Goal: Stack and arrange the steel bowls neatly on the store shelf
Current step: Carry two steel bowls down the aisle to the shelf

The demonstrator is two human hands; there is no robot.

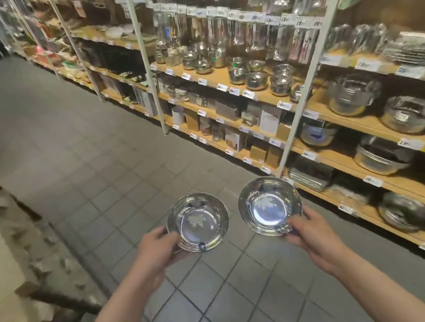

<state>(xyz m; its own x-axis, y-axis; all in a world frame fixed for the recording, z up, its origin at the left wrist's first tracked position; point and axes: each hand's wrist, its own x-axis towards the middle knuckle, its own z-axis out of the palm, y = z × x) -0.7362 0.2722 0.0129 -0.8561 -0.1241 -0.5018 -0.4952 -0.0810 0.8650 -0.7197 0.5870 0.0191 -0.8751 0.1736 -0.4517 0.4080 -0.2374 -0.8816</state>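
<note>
Two steel bowls are held over the tiled floor (pixel 96 156), apart from the shelf (pixel 358 121) on the right. The left bowl (pixel 198 222) is pinched at its near rim by the left hand (pixel 155 252), the right bowl (pixel 270 206) likewise by the right hand (pixel 309 232). With polished rims gripped only by fingers at one edge, a bowl could be tipped or dropped when nested or lifted to the shelf.

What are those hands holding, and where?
Each hand, left hand and right hand, grips a shiny round steel bowl, left bowl, right bowl, by its near rim.
</note>
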